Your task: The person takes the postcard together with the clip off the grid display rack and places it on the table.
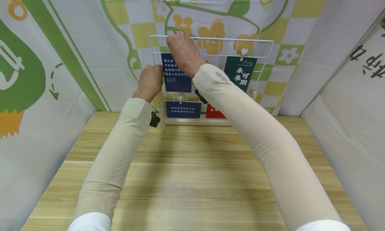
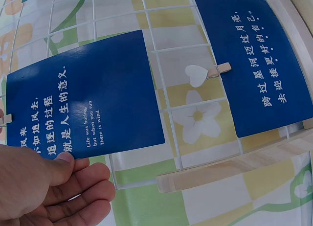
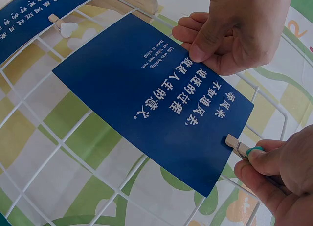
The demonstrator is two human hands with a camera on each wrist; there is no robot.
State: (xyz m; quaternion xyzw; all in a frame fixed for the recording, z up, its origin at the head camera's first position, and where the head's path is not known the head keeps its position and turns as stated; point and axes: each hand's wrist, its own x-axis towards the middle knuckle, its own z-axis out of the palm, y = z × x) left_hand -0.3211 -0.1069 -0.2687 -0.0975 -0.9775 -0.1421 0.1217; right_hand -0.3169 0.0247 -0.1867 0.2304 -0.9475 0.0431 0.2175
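Right wrist view, and all eyes are on the upper blue card (image 3: 146, 99), lying against the white wire rack (image 1: 240, 40) with its lettering facing out! At the card's four o'clock in this view, a wooden peg (image 3: 235, 144) meets its edge, and the right hand (image 3: 288, 172) has that peg pinched between thumb and finger, a bit of teal showing under the thumb. Over at one o'clock, the left hand (image 3: 234, 35) pinches the card's border, thumb on the front. So the step in hand looks like peg work on this card, though whether it is going on or coming off, I can't tell; nor can I see whether the peg has caught the wire. The next move, I'd judge, calls for a steady left pinch while the right works the peg squarely. Swing out to the head view, clock centred on that card: a lower blue card (image 1: 183, 110) sits at six with its heart peg (image 1: 180, 99), a red card (image 1: 215, 112), partly behind the right sleeve (image 1: 249, 124), at four, and a green card (image 1: 233, 69) at three, pegged at its top. Further down at six, the rack's wooden base (image 1: 198, 121) stands on the wood-grain table (image 1: 195, 177).
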